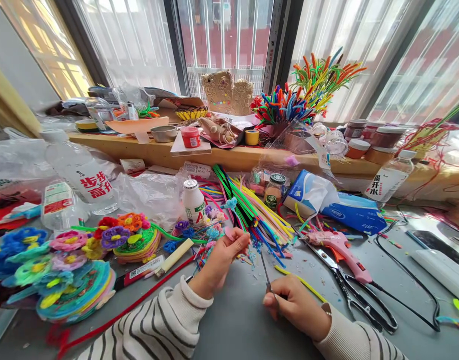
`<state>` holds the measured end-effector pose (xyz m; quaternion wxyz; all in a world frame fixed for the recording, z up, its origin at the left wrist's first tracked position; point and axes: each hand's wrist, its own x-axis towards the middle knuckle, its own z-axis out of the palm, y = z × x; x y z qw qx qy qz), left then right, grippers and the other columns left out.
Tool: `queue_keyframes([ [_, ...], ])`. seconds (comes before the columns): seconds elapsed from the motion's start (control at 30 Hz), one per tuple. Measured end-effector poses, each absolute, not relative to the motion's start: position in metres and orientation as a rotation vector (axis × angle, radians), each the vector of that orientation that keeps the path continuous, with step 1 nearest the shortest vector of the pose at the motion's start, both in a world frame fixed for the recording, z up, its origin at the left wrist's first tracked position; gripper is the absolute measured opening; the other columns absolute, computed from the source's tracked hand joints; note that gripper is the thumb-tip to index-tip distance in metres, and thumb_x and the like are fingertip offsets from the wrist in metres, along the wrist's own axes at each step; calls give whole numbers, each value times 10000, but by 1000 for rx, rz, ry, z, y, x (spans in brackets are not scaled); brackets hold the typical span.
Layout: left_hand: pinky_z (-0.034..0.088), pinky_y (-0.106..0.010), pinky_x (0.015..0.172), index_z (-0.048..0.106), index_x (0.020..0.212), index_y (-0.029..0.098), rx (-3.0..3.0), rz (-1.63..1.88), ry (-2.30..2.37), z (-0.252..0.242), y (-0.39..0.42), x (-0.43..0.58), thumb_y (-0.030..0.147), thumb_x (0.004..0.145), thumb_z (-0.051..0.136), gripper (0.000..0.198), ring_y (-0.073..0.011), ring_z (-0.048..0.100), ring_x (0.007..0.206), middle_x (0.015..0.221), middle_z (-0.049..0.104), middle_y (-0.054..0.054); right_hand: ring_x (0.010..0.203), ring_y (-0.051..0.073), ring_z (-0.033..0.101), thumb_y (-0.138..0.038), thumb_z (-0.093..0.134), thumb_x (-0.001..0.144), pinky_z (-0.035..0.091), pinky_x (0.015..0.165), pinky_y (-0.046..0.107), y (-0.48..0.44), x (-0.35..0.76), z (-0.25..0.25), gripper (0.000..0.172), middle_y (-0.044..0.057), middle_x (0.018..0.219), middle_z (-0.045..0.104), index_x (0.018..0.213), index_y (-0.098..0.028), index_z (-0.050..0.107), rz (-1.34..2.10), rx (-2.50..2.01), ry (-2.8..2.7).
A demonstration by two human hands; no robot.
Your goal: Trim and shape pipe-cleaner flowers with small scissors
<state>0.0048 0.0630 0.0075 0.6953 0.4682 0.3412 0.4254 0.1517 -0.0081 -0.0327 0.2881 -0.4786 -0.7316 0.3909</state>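
My left hand (223, 257) is raised over the middle of the grey table. Its fingers are pinched together, and a small pink piece (228, 232) shows at their tips; its kind is too small to tell. Lower and to the right, my right hand (295, 306) is closed round a thin, dark, pointed metal tool (266, 270), tip pointing up and away. Loose pipe cleaners (265, 210) in many colours lie in a bundle just beyond both hands. Small blue and pink clippings are scattered between them. A yellow pipe cleaner (300, 282) lies beyond my right hand.
Pipe-cleaner flowers (69, 260) on coiled round bases stand at left. A red pipe cleaner (127, 310) runs past my left sleeve. Large scissors (345, 285) and a pink glue gun (340, 250) with a cord lie right. Bottles, including a white one (193, 202), stand behind.
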Motion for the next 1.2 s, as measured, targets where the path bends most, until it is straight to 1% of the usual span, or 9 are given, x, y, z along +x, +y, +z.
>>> queue_keyframes([
  [0.17,360,-227,568,617,607,160,1398,904,851,20,69,-7,286,639,600,131,-124,467,575,564,538,0,395,75,397,-667,193,722,306,438,190,-7,151,-32,708,1,386,445,410,-129,531,1006,-1244,-1956],
  [0.27,380,-248,644,660,683,200,1548,1142,999,22,79,-24,254,622,616,92,-164,512,662,675,608,-21,395,73,385,-661,195,728,292,433,190,-7,151,-33,710,-3,385,423,432,-125,554,1001,-1235,-1967],
  [0.33,360,-255,726,671,694,228,1679,1306,1128,21,84,-35,218,606,630,97,-177,516,712,722,624,-22,398,72,377,-666,196,724,284,433,192,-8,151,-33,715,-7,389,412,442,-122,564,1001,-1226,-1983],
  [0.43,332,-242,779,674,693,252,1844,1436,1200,19,87,-45,153,588,638,149,-183,518,763,742,632,-18,399,71,371,-660,207,728,279,436,192,-8,150,-35,711,-13,389,394,451,-117,573,997,-1225,-1992],
  [0.57,338,-225,770,668,693,252,1979,1439,1194,14,87,-45,94,568,642,204,-177,531,761,748,634,-17,397,73,374,-651,208,736,285,439,191,-8,150,-36,705,-17,378,381,463,-117,580,1002,-1218,-2003],
  [0.73,358,-213,739,647,662,242,2053,1462,1189,12,85,-42,96,584,628,167,-164,544,738,735,630,-13,406,77,390,-653,197,736,291,447,193,-8,150,-35,710,-6,392,408,459,-117,572,992,-1209,-2016],
  [0.93,404,-233,680,586,693,209,2079,1537,1365,18,85,-49,205,665,570,32,-145,555,667,698,618,1,415,77,399,-646,204,741,296,454,189,-9,150,-31,695,1,406,440,457,-121,561,948,-1193,-1988],
  [1.07,426,-246,642,544,690,178,2206,1627,1527,22,84,-66,276,697,546,98,-144,559,651,683,597,-11,425,79,405,-633,216,750,298,463,192,-10,150,-31,680,4,422,456,462,-122,561,955,-1182,-1992],
  [1.2,426,-253,645,566,703,165,2417,1500,1692,25,82,-80,258,729,515,110,-159,568,684,706,623,-38,419,79,395,-629,221,751,286,453,196,-10,150,-32,673,-2,417,432,473,-120,564,969,-1185,-1997],
])
